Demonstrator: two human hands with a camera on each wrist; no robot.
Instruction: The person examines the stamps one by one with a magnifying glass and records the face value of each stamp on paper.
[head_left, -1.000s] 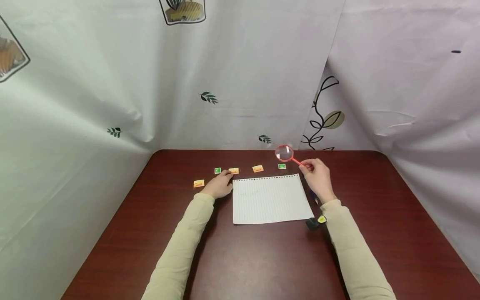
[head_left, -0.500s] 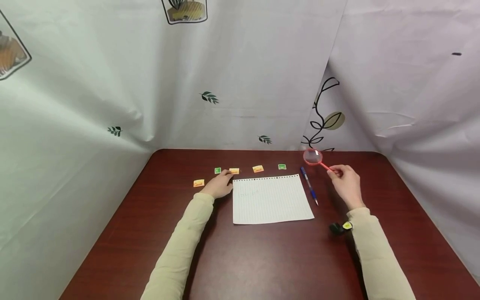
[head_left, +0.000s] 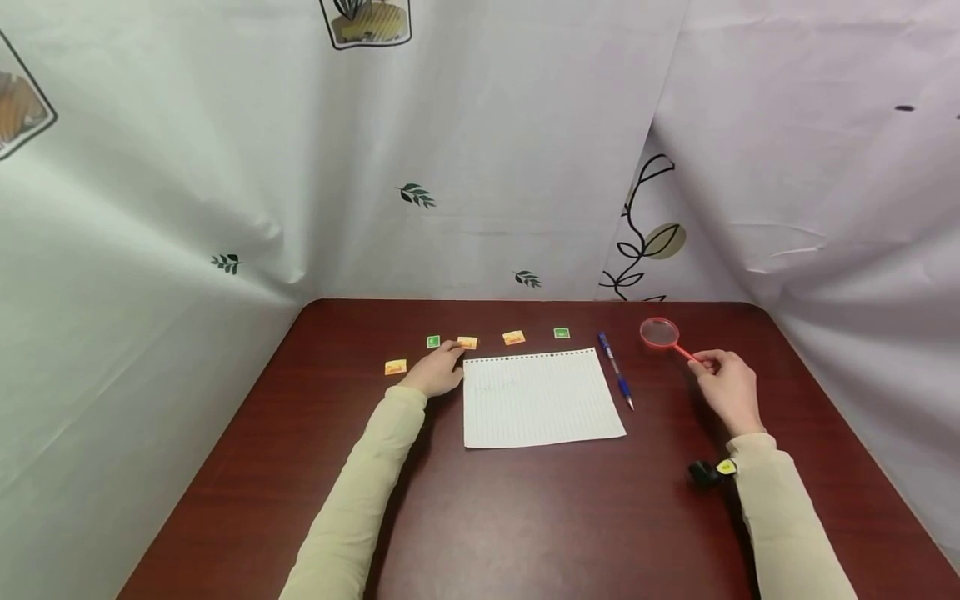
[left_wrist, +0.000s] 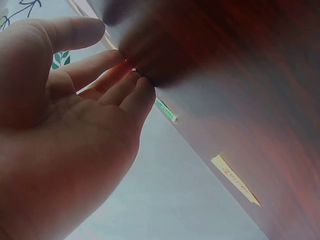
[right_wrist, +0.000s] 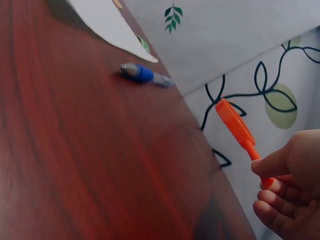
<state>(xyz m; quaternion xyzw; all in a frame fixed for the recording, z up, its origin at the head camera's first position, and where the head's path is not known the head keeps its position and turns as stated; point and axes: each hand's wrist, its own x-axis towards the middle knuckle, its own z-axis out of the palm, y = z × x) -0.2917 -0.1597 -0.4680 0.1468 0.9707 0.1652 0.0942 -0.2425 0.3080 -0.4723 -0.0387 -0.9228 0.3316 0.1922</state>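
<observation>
Had right hand (head_left: 727, 390) pinching round red plastic magnifying glass (head_left: 660, 333), left hand (head_left: 437, 370) apart, loosely outstretched. Looked light, stiff, kinda scratchable, best grabbed by handle (head_left: 686, 354).

draped booth — printed hangings (head_left: 495, 150), table (head_left: 540, 525)

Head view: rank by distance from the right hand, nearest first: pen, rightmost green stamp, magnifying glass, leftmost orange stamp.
From the right hand:
1. magnifying glass: held by its handle
2. pen: left of the hand
3. rightmost green stamp: left of the pen
4. leftmost orange stamp: far left, past the left hand
</observation>
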